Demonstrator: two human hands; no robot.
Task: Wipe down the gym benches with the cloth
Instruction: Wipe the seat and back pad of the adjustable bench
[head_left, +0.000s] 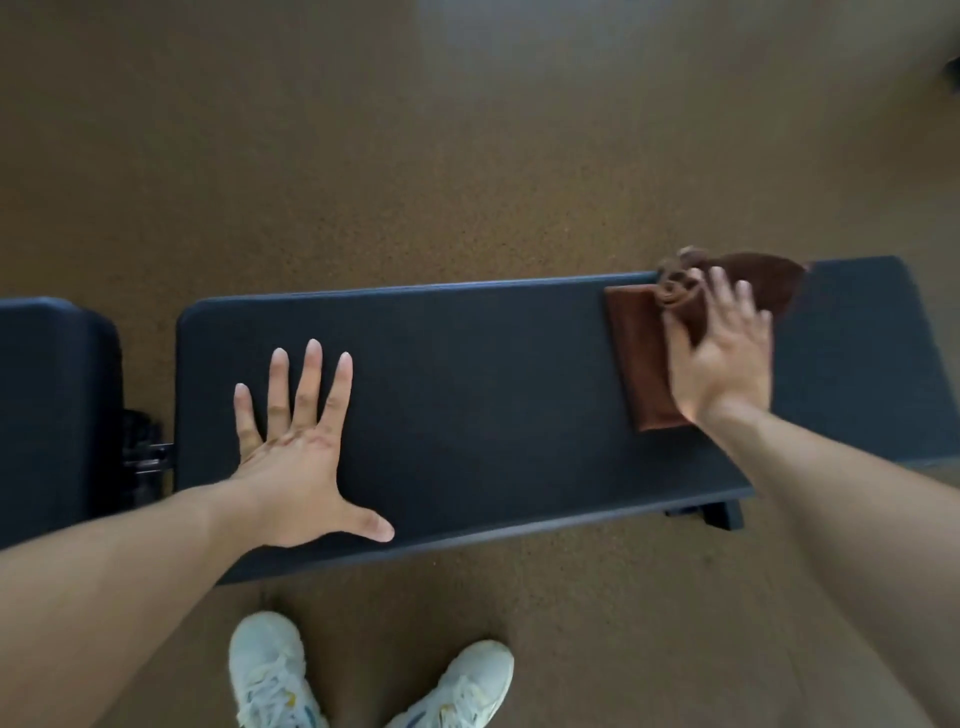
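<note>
A long dark padded gym bench (493, 374) runs left to right in front of me. A brown cloth (639, 353) lies on its right part, bunched up at the far edge and flat nearer me. My right hand (722, 353) presses on the cloth with its fingers spread; it is blurred. My left hand (301, 447) rests flat on the bare bench pad at the left, fingers spread wide, holding nothing.
A second dark pad (52, 410) sits to the left across a narrow gap with a black metal joint (143, 452). A bench foot (719, 512) sticks out at the near right. My white sneakers (363, 680) stand on the brown speckled floor (415, 156).
</note>
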